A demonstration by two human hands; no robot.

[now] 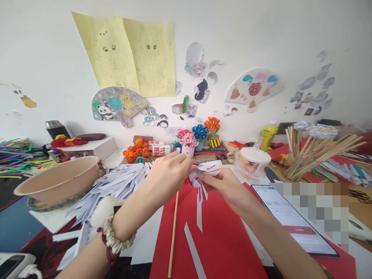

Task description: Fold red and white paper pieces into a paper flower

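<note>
Over a red sheet (221, 232), both hands meet at a folded white paper piece (201, 177) with pointed, petal-like tips and some red edges. My right hand (222, 184) pinches its right side between thumb and fingers. My left hand (173, 170) is closed at its left side, its fingertips partly hidden behind the hand. Below the paper piece hangs or lies a white paper strip (199, 215); I cannot tell whether the two are joined. Another white strip (194, 250) and a thin wooden stick (173, 236) lie on the red sheet.
Many folded white strips (116, 186) are heaped at left, beside a beige bowl (61, 180). A phone showing a timer (293, 221) lies at right. Behind stand a lidded white tub (254, 161), bundled wooden sticks (316, 149) and pots of craft flowers (188, 149).
</note>
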